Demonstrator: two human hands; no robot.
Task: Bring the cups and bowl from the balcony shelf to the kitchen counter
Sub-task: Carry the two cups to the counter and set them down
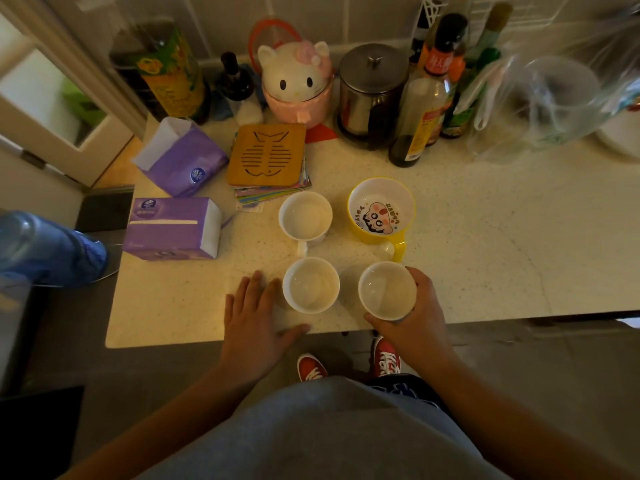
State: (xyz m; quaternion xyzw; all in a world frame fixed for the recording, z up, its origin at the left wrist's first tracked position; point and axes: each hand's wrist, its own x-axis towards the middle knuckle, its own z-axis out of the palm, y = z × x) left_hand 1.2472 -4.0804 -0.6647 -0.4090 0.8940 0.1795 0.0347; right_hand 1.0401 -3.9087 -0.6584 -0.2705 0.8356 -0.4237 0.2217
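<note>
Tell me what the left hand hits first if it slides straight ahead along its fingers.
The left hand lies flat, fingers pointing away and slightly right. Straight on, it likely passes left of the near-left cup and first meets the far-left cup, probably at its handle; depth is uncertain.

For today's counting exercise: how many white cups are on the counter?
3: one at the back beside the yellow bowl, one front left by the left hand, one front right in the right hand.
</note>
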